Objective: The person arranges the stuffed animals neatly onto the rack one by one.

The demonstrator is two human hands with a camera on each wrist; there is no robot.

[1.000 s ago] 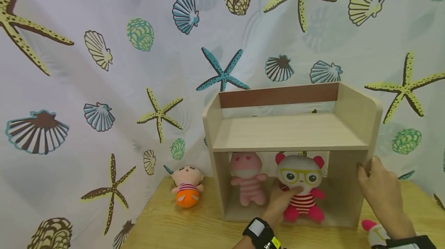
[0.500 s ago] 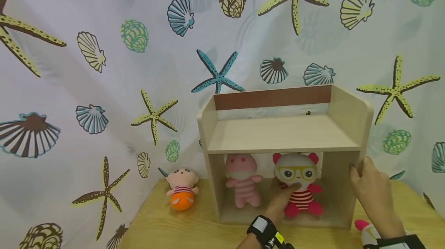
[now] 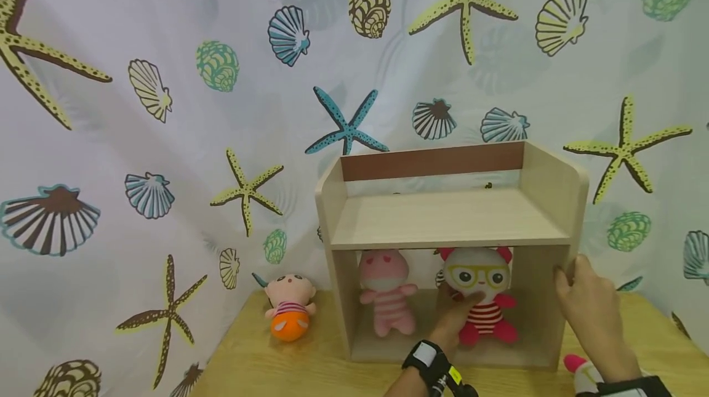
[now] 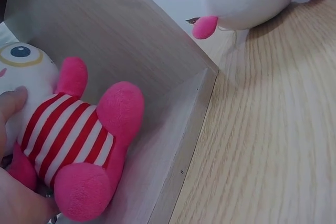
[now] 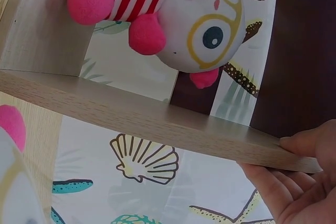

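The left hand (image 3: 455,321) holds the glasses toy (image 3: 480,298) inside the wooden shelf (image 3: 448,218). The right hand (image 3: 589,311) grips the shelf's right side.

light wooden table (image 3: 266,366), small wooden shelf unit (image 3: 451,218) on it, orange-bottomed plush doll (image 3: 289,308) beside the unit

Four soft plush toys: a pale pink striped one (image 3: 388,289) and a white one with yellow glasses (image 3: 479,292) inside one light wooden two-tier shelf (image 3: 451,218), an orange-bottomed doll (image 3: 289,308) left of it, a white-and-pink one (image 3: 581,372) near right. Two hands.
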